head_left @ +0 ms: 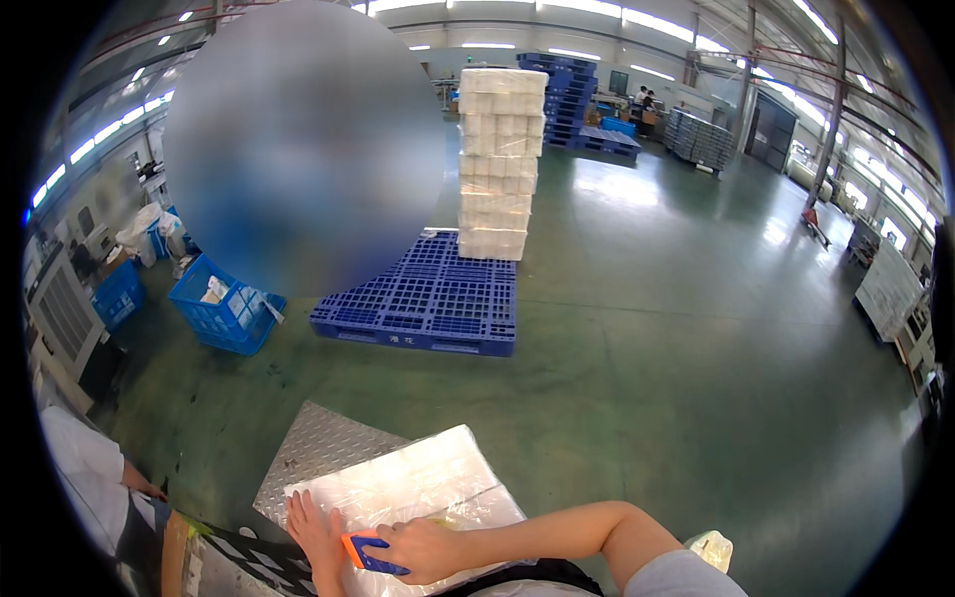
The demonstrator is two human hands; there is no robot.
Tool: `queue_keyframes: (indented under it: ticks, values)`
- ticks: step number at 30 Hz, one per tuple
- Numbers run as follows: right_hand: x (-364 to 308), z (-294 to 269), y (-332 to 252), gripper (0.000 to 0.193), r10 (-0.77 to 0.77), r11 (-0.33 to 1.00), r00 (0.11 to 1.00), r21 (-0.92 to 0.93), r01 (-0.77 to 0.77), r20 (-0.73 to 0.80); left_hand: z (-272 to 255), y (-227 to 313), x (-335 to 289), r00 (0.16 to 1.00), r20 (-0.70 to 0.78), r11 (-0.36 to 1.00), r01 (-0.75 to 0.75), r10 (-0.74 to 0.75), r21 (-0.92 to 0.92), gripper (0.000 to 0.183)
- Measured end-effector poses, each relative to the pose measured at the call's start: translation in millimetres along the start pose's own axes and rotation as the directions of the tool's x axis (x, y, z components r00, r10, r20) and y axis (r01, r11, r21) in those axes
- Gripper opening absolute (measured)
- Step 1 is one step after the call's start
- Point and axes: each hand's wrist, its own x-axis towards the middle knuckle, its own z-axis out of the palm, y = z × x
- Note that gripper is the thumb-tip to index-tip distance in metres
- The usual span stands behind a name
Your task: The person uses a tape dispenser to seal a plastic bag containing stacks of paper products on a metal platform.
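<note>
A white bundle in clear shiny plastic wrap lies in front of me at the bottom of the view. My left hand rests on its left side, fingers stretched out over the wrap. In my right hand is an orange-and-blue handheld tool, held just beside the left hand against the bundle. Its exact kind is hard to make out. Under the bundle's far left part, a grey patterned metal plate sticks out.
A blue plastic pallet lies ahead, with a tall stack of wrapped white bundles at its right. Blue crates stand on the left. A person's arm shows at the lower left. A large blurred circle hides the upper left.
</note>
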Motion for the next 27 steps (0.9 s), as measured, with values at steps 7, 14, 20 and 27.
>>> queue_keyframes:
  ticks: [7, 14, 20, 27]
  values:
    - [2.3, 5.7, 0.5, 0.046, 0.016, 0.999, 0.999, 0.038, -0.015, -0.033, 26.7, -12.1, 9.1, 0.999, -0.047, 0.997, 0.011, -0.007, 0.073, 0.057]
    - [2.6, 5.5, -2.6, 0.049, 0.014, 1.000, 1.000, 0.005, -0.014, -0.027, 23.3, -10.1, 9.5, 0.997, -0.070, 0.999, 0.022, -0.020, 0.032, 0.055]
    - [3.0, 7.9, -0.8, 0.050, 0.015, 1.000, 0.999, 0.002, -0.015, -0.034, 22.3, -8.5, 9.1, 0.996, -0.090, 0.999, 0.000, 0.003, 0.033, 0.053]
    - [2.9, -2.1, -7.7, 0.049, 0.009, 1.000, 0.998, 0.019, -0.007, -0.062, 26.9, -15.3, 10.1, 0.996, -0.086, 0.998, 0.004, 0.001, 0.061, 0.053]
